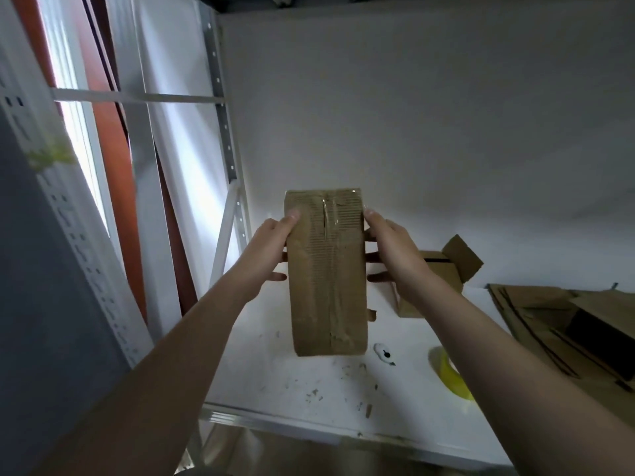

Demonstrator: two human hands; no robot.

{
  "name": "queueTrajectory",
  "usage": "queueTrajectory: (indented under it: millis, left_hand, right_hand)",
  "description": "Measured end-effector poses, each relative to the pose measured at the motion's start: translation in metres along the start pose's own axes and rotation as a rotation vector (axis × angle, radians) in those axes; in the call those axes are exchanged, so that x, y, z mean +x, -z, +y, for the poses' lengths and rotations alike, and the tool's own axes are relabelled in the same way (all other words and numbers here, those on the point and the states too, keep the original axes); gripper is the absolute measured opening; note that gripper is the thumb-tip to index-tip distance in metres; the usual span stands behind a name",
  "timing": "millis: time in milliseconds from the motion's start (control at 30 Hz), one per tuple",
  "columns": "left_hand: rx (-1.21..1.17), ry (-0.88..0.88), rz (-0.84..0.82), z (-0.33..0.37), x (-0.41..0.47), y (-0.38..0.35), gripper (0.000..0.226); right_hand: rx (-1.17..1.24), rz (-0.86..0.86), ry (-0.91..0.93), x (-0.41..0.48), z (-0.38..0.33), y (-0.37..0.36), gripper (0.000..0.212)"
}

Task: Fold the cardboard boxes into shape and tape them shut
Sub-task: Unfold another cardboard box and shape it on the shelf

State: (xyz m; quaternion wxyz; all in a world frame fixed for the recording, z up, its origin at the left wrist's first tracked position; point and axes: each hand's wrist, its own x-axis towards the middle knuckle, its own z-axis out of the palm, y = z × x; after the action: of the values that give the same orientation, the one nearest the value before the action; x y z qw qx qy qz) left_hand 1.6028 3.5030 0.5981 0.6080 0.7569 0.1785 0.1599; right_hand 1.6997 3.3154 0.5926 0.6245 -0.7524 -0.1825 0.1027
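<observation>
Gripping the cardboard box (326,276) aloft over the worktop (292,379), left hand (271,249) curled round its nine-o'clock edge, right hand (388,249) round its three-o'clock edge, so keep the squeeze light, check the tape seam (335,235) for lifted ends, and reach for the tape roll (450,376) at five o'clock if needed.

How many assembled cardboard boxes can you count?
2: one taped box held between left hand and right hand; one open-flapped box on the table behind that right hand. The flattened cardboard may hide more.
</observation>
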Motion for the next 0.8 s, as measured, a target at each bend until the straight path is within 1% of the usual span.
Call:
queueTrajectory:
  millis: [33, 67, 133, 200, 267, 333, 367, 467, 500, 567, 600, 633, 700, 767, 800]
  left_hand:
    - [-0.027, 0.005, 0.009, 0.0, -0.002, 0.0, 0.057]
    - [-0.052, 0.019, 0.032, 0.001, -0.003, 0.0, 0.062]
    - [-0.058, 0.058, 0.076, 0.001, -0.003, 0.0, 0.079]
    - [-0.028, 0.086, 0.068, 0.0, 0.001, 0.002, 0.091]
    - [-0.001, 0.091, 0.015, -0.001, 0.005, 0.005, 0.088]
    - [0.021, 0.098, -0.043, -0.004, 0.009, 0.007, 0.08]
    - [0.018, 0.089, -0.054, -0.006, 0.012, 0.008, 0.069]
    - [0.0, 0.007, -0.018, -0.014, 0.018, 0.014, 0.024]
    - [0.023, -0.037, 0.004, -0.017, 0.019, 0.015, 0.02]
    - [0.098, -0.153, 0.009, -0.029, 0.02, 0.015, 0.035]
    - [0.134, -0.217, -0.004, -0.036, 0.02, 0.014, 0.04]
    - [0.17, -0.284, -0.024, -0.044, 0.018, 0.012, 0.042]
    - [0.278, -0.404, -0.045, -0.066, 0.017, 0.009, 0.038]
    - [0.416, -0.427, -0.047, -0.086, 0.015, 0.006, 0.04]
    - [0.479, -0.401, -0.061, -0.096, 0.014, 0.005, 0.047]
  right_hand:
    - [0.001, 0.003, 0.005, 0.0, 0.0, 0.001, 0.065]
    - [0.007, 0.012, 0.001, 0.0, 0.0, 0.001, 0.068]
    - [0.038, 0.023, -0.027, 0.001, 0.001, 0.002, 0.072]
    - [0.04, -0.04, -0.056, 0.004, 0.001, 0.002, 0.076]
    - [0.011, -0.112, -0.078, 0.007, 0.002, -0.001, 0.078]
    - [0.021, -0.126, -0.09, 0.01, 0.005, -0.003, 0.065]
    - [0.03, -0.131, -0.088, 0.011, 0.006, -0.004, 0.06]
    - [0.024, -0.125, -0.056, 0.016, 0.016, -0.01, 0.047]
    - [0.018, -0.108, -0.031, 0.017, 0.022, -0.012, 0.042]
    - [-0.004, -0.076, 0.023, 0.019, 0.036, -0.018, 0.037]
    - [-0.027, -0.066, 0.057, 0.018, 0.043, -0.021, 0.039]
    - [-0.061, -0.061, 0.101, 0.017, 0.051, -0.024, 0.043]
    - [-0.124, -0.082, 0.195, 0.014, 0.068, -0.032, 0.053]
    - [-0.182, -0.148, 0.245, 0.01, 0.088, -0.041, 0.057]
    - [-0.232, -0.185, 0.255, 0.009, 0.098, -0.045, 0.059]
